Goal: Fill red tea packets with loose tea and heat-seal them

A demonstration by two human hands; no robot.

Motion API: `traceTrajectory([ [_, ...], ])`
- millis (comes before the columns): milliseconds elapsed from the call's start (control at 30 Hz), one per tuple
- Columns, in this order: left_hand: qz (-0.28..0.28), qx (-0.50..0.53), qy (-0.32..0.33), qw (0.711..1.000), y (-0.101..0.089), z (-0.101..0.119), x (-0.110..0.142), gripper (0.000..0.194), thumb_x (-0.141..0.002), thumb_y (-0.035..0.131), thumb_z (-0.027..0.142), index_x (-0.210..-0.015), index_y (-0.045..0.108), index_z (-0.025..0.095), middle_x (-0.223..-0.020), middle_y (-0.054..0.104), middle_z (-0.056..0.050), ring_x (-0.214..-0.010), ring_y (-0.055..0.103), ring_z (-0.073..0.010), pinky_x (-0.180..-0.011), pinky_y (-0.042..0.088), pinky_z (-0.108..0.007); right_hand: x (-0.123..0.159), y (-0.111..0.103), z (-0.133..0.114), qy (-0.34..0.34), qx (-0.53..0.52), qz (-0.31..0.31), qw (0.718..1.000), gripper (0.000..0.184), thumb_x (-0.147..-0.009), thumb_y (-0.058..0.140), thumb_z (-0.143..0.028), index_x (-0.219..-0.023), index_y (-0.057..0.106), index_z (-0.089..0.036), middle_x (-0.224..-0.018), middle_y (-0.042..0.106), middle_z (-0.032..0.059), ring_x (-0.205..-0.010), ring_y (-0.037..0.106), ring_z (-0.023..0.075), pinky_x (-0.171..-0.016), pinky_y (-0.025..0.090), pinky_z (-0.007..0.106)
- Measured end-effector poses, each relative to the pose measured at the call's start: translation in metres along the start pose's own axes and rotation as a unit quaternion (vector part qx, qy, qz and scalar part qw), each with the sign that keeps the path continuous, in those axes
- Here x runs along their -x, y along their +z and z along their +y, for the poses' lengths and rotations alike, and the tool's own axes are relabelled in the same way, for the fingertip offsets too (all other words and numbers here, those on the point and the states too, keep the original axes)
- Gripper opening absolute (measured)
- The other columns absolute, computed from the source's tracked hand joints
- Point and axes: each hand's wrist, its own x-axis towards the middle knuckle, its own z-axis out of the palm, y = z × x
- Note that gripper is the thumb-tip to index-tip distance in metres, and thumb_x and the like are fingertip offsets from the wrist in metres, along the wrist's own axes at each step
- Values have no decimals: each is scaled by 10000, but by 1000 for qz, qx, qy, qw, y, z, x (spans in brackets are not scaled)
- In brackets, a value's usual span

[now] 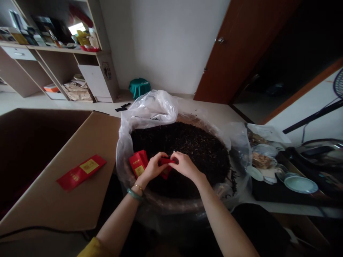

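I have both hands over the middle of a big clear plastic bag point(124, 139), which stands open and is full of dark dried leaves point(203, 142). The left hand point(154, 167) and the right hand point(184, 165) meet fingertip to fingertip at the mouth of a red packet point(167, 161), each grip closed in a pinch on its edge, thumb against fingers. The packet sits between the two hands, above the leaves near the side of the bag closest to me, and I cannot tell whether its bottom touches them. Just beside the left hand, a second packet point(138, 163) with a yellow label leans inside the bag. On the left wrist I can see a green bangle point(134, 194) and a thin gold bracelet point(139, 187); a yellow sleeve point(95, 248) shows at the elbow. To my left, a third packet point(81, 172) lies flat on the flap of an open cardboard box point(98, 200), well apart from both hands. Off to the right I make out a pale round dish point(301, 184). Farther back, a cluttered counter point(57, 49) stands on the left and a brown door point(233, 53) on the right.
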Motion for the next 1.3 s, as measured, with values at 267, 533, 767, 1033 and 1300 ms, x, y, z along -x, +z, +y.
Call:
traceTrajectory([
  [267,-170,-217,80,958,-34,42,-1,172,-700,592,163,-866,573,202,-803,599,-1,-689,565,-148,-640,426,-239,13,-24,-6,-29,109,-101,989,92,-762,712,-218,-845,674,-218,-816,643,15,-756,624,170,-655,430,253],
  [533,-261,-296,45,918,-48,59,-3,59,-717,664,161,-704,643,215,-726,649,-13,-686,616,-178,-658,421,-242,12,-19,-20,-66,148,-137,977,79,-737,744,-303,-788,707,-254,-774,654,11,-679,644,165,-582,430,231],
  [767,-232,-421,-1,877,-39,66,2,59,-730,708,254,-698,688,208,-692,670,-53,-672,642,-235,-595,415,-270,12,-18,-36,-15,246,-194,950,165,-725,739,-386,-706,728,-223,-643,680,73,-661,671,239,-557,443,271],
  [1033,-233,-392,57,888,-43,66,3,45,-814,608,187,-821,651,198,-848,663,-36,-745,628,-183,-638,427,-241,18,-40,-26,-56,43,-110,991,169,-785,657,-129,-879,739,-243,-814,706,16,-752,660,162,-719,489,266],
  [1300,-231,-429,62,871,-39,69,9,106,-856,565,221,-847,669,203,-921,632,-33,-664,615,-138,-559,403,-225,18,-23,-30,-59,42,-18,997,116,-806,652,-147,-835,746,-210,-827,652,38,-786,603,154,-737,491,277],
])
